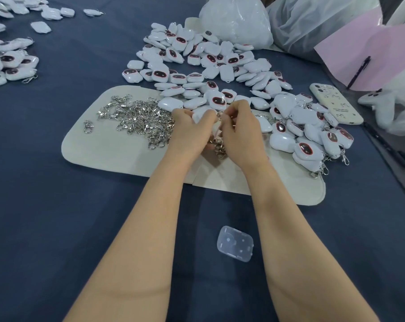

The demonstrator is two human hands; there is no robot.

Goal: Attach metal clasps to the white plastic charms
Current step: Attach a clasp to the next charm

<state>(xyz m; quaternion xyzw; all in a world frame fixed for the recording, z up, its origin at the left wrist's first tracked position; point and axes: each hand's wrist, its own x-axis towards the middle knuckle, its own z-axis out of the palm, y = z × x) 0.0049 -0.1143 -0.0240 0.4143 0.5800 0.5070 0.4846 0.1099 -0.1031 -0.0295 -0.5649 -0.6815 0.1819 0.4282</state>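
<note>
Over a cream felt mat (108, 145), my left hand (192, 131) grips a white plastic charm (200, 115). My right hand (239, 129) pinches a metal clasp (220, 116) against that charm's edge, and several more clasps (218, 147) hang below between my palms. A heap of loose silver clasps (141, 119) lies on the mat to the left. A big spread of white charms with dark oval faces (208, 63) covers the cloth behind my hands. Charms with clasps fitted (312, 140) pile up at the right.
A dark blue cloth (57, 217) covers the table. A clear plastic case (235, 246) lies near me. A cream phone (336, 103) lies at the right, beside pink paper (371, 54) with a pen. White plastic bags (238, 19) stand behind. More finished charms (8, 63) sit far left.
</note>
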